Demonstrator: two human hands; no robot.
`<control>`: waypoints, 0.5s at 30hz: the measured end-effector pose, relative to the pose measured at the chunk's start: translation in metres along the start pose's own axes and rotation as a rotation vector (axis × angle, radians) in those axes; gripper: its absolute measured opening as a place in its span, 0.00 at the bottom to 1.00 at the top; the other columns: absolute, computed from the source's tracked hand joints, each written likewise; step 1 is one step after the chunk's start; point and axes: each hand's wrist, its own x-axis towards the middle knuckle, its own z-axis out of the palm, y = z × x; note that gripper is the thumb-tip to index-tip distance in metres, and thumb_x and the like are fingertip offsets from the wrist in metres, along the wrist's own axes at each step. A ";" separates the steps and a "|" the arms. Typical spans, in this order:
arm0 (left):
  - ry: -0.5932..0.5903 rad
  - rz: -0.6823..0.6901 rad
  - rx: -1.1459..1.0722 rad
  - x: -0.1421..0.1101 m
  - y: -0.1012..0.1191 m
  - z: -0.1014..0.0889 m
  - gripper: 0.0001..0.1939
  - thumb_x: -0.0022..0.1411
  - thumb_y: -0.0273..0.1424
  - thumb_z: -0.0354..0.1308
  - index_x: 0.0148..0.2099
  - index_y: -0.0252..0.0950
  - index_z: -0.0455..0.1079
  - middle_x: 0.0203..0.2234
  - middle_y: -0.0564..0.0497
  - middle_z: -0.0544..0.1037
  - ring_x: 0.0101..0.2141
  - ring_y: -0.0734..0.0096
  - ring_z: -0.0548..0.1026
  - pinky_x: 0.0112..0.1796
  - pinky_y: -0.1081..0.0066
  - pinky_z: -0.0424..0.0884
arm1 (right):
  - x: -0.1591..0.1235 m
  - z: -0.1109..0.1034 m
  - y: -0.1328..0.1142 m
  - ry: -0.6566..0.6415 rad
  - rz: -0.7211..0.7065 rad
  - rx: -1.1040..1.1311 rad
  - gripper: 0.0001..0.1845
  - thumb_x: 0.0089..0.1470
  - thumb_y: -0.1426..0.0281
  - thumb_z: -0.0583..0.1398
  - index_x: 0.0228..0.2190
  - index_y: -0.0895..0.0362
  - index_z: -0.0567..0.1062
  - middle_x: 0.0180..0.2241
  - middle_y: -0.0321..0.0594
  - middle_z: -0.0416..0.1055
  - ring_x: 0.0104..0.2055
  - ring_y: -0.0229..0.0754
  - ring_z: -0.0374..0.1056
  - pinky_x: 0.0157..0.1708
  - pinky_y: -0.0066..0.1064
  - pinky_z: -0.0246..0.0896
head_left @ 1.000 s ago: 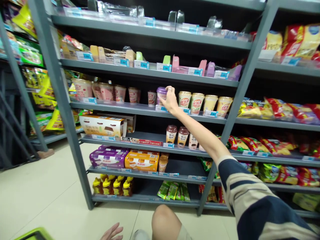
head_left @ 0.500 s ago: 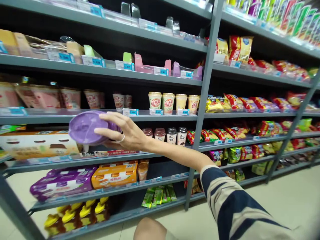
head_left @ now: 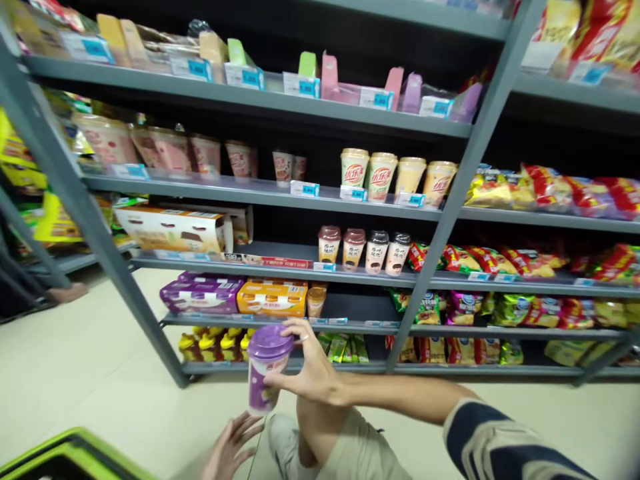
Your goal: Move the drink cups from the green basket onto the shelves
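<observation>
My right hand is closed round a purple-lidded cup with a purple and white label, held upright low in front of my knees. My left hand is open just below the cup, palm up with fingers spread, touching nothing. The corner of a green basket shows at the bottom left, left of both hands. My right sleeve is striped navy and cream.
A grey shelf rack stands ahead, holding rows of drink cups, brown-lidded cups, boxed multipacks, yellow-capped bottles and snack bags. Pale floor tiles stretch to the left.
My right hand took the purple cup off the third shelf and brought it down and toward me, turning it upright. My left hand has risen beneath it. The view dropped lower.
</observation>
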 end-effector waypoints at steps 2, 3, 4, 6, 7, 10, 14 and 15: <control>-0.128 -0.003 -0.118 -0.011 -0.006 0.020 0.57 0.39 0.81 0.73 0.54 0.39 0.81 0.56 0.31 0.82 0.58 0.27 0.78 0.48 0.48 0.77 | -0.035 0.023 0.012 0.039 0.298 0.089 0.46 0.49 0.56 0.80 0.61 0.56 0.70 0.66 0.46 0.62 0.67 0.39 0.67 0.63 0.27 0.73; -0.193 0.007 -0.167 -0.017 -0.010 0.028 0.56 0.44 0.80 0.71 0.56 0.38 0.80 0.55 0.31 0.82 0.51 0.32 0.80 0.46 0.49 0.77 | -0.047 0.033 0.017 0.043 0.406 0.113 0.46 0.48 0.57 0.80 0.62 0.56 0.70 0.66 0.46 0.62 0.65 0.39 0.68 0.63 0.28 0.73; -0.240 0.017 -0.193 -0.024 -0.015 0.036 0.54 0.49 0.78 0.72 0.57 0.36 0.80 0.53 0.31 0.82 0.45 0.39 0.81 0.44 0.52 0.76 | -0.057 0.040 0.021 0.036 0.481 0.123 0.46 0.47 0.59 0.79 0.62 0.56 0.70 0.65 0.45 0.63 0.64 0.39 0.68 0.64 0.29 0.72; -0.238 0.026 -0.182 -0.036 -0.024 0.047 0.48 0.53 0.71 0.77 0.56 0.34 0.79 0.44 0.35 0.83 0.32 0.54 0.78 0.37 0.58 0.74 | -0.068 0.049 0.029 -0.005 0.557 0.145 0.46 0.47 0.60 0.78 0.62 0.56 0.70 0.64 0.44 0.63 0.64 0.39 0.67 0.63 0.28 0.72; -0.203 0.035 -0.160 -0.041 -0.028 0.050 0.45 0.54 0.68 0.79 0.53 0.33 0.79 0.40 0.38 0.82 0.29 0.60 0.75 0.34 0.62 0.72 | -0.070 0.050 0.032 -0.029 0.582 0.183 0.45 0.47 0.60 0.78 0.61 0.57 0.70 0.64 0.44 0.64 0.63 0.39 0.68 0.62 0.28 0.72; -0.187 0.070 -0.120 -0.051 -0.037 0.050 0.40 0.58 0.64 0.80 0.49 0.32 0.79 0.38 0.40 0.80 0.31 0.63 0.74 0.34 0.66 0.72 | -0.069 0.045 0.039 -0.058 0.703 0.378 0.42 0.48 0.58 0.78 0.58 0.59 0.71 0.61 0.44 0.66 0.58 0.36 0.70 0.57 0.25 0.72; -0.325 0.065 -0.106 -0.050 -0.042 0.036 0.39 0.69 0.66 0.68 0.52 0.32 0.82 0.41 0.39 0.81 0.37 0.57 0.75 0.41 0.62 0.75 | -0.063 0.034 0.049 -0.060 0.841 0.581 0.45 0.43 0.55 0.82 0.55 0.60 0.72 0.61 0.44 0.69 0.61 0.36 0.70 0.53 0.20 0.72; -0.345 0.058 -0.075 -0.049 -0.041 0.034 0.39 0.70 0.67 0.66 0.53 0.32 0.83 0.41 0.39 0.81 0.37 0.57 0.75 0.41 0.61 0.74 | -0.062 0.033 0.052 -0.059 0.866 0.610 0.47 0.42 0.54 0.82 0.54 0.60 0.72 0.61 0.45 0.70 0.61 0.37 0.70 0.52 0.20 0.72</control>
